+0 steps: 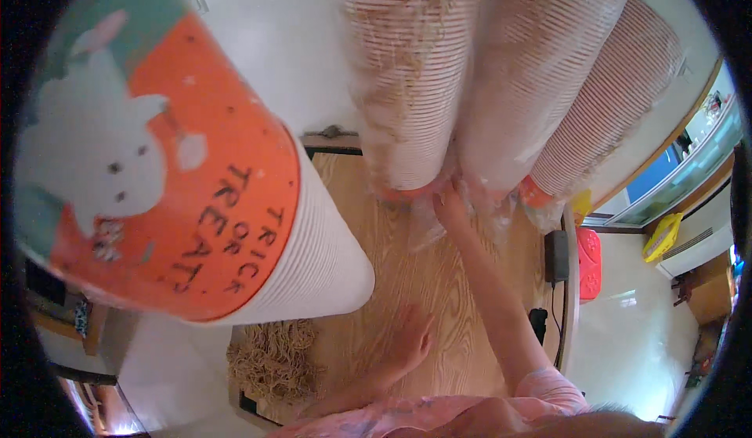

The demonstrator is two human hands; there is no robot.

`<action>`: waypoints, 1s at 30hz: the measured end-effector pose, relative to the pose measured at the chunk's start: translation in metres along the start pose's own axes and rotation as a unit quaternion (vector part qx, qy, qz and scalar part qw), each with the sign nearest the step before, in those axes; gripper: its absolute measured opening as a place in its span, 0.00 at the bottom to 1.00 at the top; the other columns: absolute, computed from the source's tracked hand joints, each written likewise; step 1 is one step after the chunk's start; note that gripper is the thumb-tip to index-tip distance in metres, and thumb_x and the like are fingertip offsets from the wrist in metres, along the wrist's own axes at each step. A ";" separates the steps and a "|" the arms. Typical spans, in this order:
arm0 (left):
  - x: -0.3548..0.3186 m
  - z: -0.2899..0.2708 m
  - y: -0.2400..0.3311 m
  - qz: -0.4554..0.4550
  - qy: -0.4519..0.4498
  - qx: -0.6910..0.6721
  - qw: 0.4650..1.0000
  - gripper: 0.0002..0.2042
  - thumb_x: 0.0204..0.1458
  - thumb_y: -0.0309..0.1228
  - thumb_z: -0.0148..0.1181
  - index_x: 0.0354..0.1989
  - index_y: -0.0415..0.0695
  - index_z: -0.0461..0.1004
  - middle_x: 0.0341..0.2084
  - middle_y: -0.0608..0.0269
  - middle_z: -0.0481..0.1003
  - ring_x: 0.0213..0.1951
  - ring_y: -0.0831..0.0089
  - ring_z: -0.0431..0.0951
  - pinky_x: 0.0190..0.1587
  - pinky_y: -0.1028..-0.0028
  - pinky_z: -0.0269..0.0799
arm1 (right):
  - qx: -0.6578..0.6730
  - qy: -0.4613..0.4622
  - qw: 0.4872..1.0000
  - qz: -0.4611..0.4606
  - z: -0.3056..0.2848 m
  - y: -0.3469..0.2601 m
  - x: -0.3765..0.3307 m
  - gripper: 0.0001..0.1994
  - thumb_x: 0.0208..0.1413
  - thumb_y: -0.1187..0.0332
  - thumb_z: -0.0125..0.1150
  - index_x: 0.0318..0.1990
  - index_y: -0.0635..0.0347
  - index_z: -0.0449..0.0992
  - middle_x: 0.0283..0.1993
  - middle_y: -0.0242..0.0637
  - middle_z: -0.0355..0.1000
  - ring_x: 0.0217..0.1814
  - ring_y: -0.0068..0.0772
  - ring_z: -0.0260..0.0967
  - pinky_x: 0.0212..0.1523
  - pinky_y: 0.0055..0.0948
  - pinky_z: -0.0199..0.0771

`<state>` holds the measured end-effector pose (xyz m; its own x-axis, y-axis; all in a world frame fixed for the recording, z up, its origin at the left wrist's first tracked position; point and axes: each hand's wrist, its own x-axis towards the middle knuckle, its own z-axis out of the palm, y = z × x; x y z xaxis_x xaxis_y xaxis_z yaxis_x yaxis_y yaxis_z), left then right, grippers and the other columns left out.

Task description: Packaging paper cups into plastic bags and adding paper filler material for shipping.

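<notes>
So the wooden table (439, 281) is running down the middle of the frame, and there isn't much open room on it: a big stack of paper cups (235, 203) with an orange bottom and a white rabbit picture is leaning in from the upper left and covering most of the left half, while three more tall cup stacks wrapped in clear plastic (486, 85) are crowding down from the top centre and upper right. The bare wood is really just a strip between them, narrowing toward the top. The table's right edge is curving down the right side, with a black adapter (557, 255) sitting right on it and a red thing (589, 259) just past it over the pale floor. At lower left a pile of rubber bands (274, 356) is lying by the near edge. The right hand (450, 203) is reaching way up, arm stretched out long from the pink sleeve at the bottom, fingers pinching at the crinkly plastic at the base of the wrapped stacks, just above centre. The left hand (411, 340) is resting flat on the wood at lower centre, fingers spread out and loose, gripping nothing, near the rubber bands but not touching them.
</notes>
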<state>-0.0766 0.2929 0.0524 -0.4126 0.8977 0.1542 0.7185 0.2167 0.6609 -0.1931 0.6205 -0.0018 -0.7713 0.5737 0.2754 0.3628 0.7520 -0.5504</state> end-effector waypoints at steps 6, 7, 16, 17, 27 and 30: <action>-0.071 -0.012 0.001 -0.019 0.078 -0.040 0.996 0.27 0.44 0.23 0.56 0.57 0.41 0.59 0.55 0.44 0.58 0.59 0.46 0.55 0.59 0.55 0.52 | 0.132 0.165 0.976 0.050 -0.098 -0.072 -0.083 0.32 0.45 0.77 0.58 0.61 0.56 0.57 0.65 0.57 0.48 0.68 0.55 0.44 0.64 0.40 0.49; -0.075 -0.016 -0.003 -0.024 0.085 -0.037 0.995 0.27 0.44 0.23 0.56 0.57 0.41 0.59 0.55 0.44 0.58 0.59 0.46 0.55 0.59 0.55 0.52 | 0.139 0.178 0.973 0.051 -0.105 -0.082 -0.093 0.33 0.45 0.76 0.58 0.62 0.56 0.57 0.65 0.56 0.47 0.68 0.55 0.43 0.64 0.42 0.49; -0.048 -0.141 -0.022 -0.075 0.312 -0.028 0.947 0.29 0.48 0.28 0.59 0.59 0.39 0.56 0.56 0.48 0.59 0.58 0.52 0.57 0.58 0.59 0.54 | -0.023 0.066 0.994 0.085 -0.152 -0.124 -0.154 0.34 0.47 0.66 0.59 0.63 0.49 0.55 0.67 0.52 0.44 0.66 0.55 0.47 0.61 0.45 0.55; -0.055 -0.150 -0.016 -0.074 0.307 -0.030 0.948 0.29 0.48 0.28 0.59 0.59 0.39 0.56 0.56 0.48 0.59 0.58 0.52 0.57 0.58 0.59 0.54 | -0.024 0.066 0.994 0.090 -0.145 -0.121 -0.164 0.34 0.47 0.66 0.59 0.63 0.49 0.55 0.67 0.52 0.44 0.66 0.55 0.47 0.61 0.45 0.55; -0.067 -0.211 -0.002 -0.093 0.289 -0.125 0.945 0.40 0.43 0.34 0.66 0.62 0.39 0.49 0.61 0.50 0.52 0.63 0.56 0.52 0.62 0.60 0.48 | 0.244 -0.012 0.969 -0.044 -0.148 -0.182 -0.177 0.45 0.40 0.65 0.69 0.66 0.48 0.48 0.67 0.43 0.49 0.67 0.44 0.49 0.62 0.42 0.54; -0.025 -0.259 -0.003 -0.054 0.236 -0.168 0.956 0.50 0.35 0.38 0.72 0.64 0.39 0.43 0.63 0.50 0.47 0.65 0.59 0.47 0.64 0.60 0.44 | 0.394 -0.068 0.914 -0.066 -0.193 -0.233 -0.142 0.49 0.39 0.67 0.71 0.67 0.51 0.43 0.68 0.38 0.47 0.68 0.39 0.46 0.64 0.41 0.51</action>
<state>-0.2136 0.1708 0.2364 -0.7376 0.5866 0.3345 0.4705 0.0911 0.8777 -0.0671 0.4268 0.2392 -0.8589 0.4088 0.3086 -0.1851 0.3139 -0.9312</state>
